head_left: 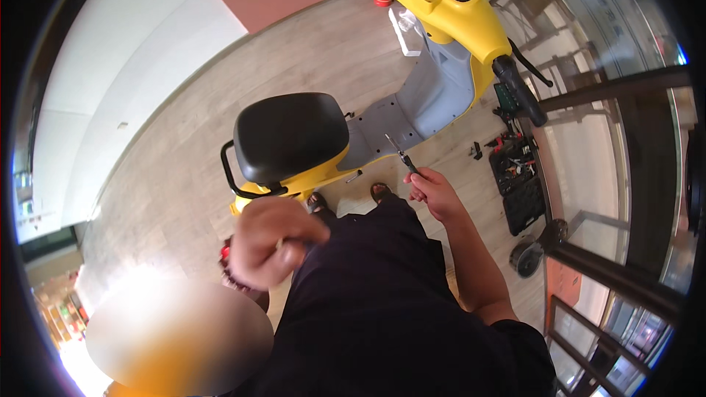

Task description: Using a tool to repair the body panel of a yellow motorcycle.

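My right hand is closed around the dark handle of a slim tool with a metal shaft, which looks like a screwdriver. Its shaft points up and left, over the grey footboard of a yellow scooter. My left hand, blurred by motion, is raised close to the camera with its fingers curled in; what they hold, if anything, cannot be made out. A beaded red bracelet circles that wrist. Beyond the left hand is the scooter's black seat.
An open black tool case lies on the wood-look floor at the right, with small black parts beside it. Closer to me stands a dark bucket. Glass panels line the right side. A blurred patch covers the lower left.
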Demonstrator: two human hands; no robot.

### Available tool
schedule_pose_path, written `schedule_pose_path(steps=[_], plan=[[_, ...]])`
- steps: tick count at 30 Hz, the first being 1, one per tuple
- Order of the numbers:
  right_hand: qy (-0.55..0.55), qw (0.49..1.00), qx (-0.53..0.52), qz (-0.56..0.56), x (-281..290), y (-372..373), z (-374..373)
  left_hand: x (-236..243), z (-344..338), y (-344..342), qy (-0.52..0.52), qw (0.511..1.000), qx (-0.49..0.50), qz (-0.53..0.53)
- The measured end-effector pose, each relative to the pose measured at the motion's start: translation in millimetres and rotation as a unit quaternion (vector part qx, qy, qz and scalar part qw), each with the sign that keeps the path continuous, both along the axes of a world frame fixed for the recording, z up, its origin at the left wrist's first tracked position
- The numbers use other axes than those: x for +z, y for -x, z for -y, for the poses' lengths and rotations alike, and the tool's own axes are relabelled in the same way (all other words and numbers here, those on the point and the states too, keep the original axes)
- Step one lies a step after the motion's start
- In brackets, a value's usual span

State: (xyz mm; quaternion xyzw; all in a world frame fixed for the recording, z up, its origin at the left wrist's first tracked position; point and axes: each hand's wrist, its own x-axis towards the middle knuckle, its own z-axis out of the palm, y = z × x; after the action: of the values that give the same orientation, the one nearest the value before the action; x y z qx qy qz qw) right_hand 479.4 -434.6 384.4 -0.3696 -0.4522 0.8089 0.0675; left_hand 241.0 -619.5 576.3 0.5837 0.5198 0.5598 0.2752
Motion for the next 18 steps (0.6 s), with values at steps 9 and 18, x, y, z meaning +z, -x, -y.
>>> schedule_pose_path(steps=[9,18], plan=[[0.078,0.991,-0.106,0.015,-10,50,121,-108,81,59,0.352,0.911,-0.072,-0.204],[0.057,0.989,-0.122,0.059,2,31,146,-142,114,55,0.363,0.899,-0.084,-0.23]])
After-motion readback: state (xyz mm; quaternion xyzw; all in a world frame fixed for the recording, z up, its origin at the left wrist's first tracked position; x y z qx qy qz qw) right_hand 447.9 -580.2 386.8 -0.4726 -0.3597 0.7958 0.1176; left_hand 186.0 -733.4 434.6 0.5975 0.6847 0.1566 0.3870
